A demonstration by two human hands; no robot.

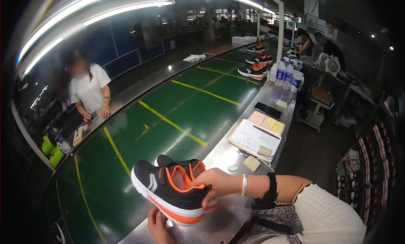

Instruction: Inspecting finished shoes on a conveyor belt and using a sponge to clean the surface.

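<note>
A black sneaker (168, 189) with an orange lining, white midsole and orange sole is held above the near edge of the green conveyor belt (177, 113). My right hand (213, 183) grips its heel collar from the right. Beneath the sole, my left hand (158, 225) supports it. A second matching sneaker (179, 163) lies just behind it on the belt. My right wrist wears a bracelet and a black band.
A metal ledge (236, 210) runs along the belt's right side, bearing a notepad (255, 138), yellow blocks, a dark phone (268, 110) and water bottles (287, 73). More sneakers (253, 70) lie farther along the belt. A person in white stands across the belt at left; others sit far right.
</note>
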